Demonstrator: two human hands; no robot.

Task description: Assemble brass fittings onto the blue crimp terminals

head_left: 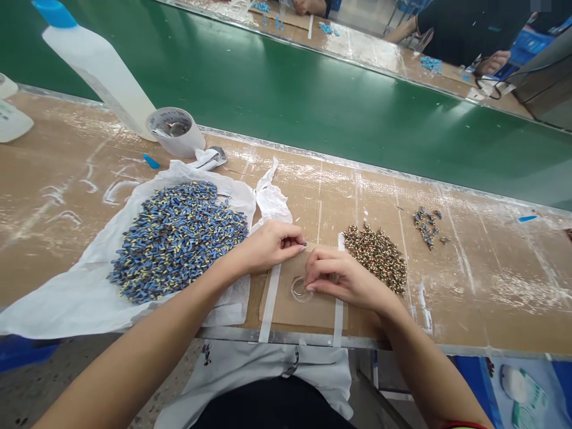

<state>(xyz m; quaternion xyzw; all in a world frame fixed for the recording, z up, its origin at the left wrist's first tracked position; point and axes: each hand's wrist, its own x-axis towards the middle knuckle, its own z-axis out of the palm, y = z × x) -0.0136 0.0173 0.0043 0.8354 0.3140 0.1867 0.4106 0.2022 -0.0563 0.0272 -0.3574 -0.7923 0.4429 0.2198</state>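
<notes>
Dish [301,291], just one.
Past it, left hand [270,245] pinches one tiny bit [304,243]; right hand [338,275] curls at its edge, can't tell its grip. One blue pile [179,241] left, two piles [379,257] [429,228] right.

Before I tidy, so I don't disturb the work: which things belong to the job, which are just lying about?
Seemingly in use:
small piece in the left hand
round clear item at the right hand
blue-and-yellow pile on white sheet
brownish pile

Probably just lying about:
blue-capped bottle
tape roll
loose blue piece

Gap between tissue [273,202] and brown pile [378,257], blue pile [179,238] blocking left
</notes>
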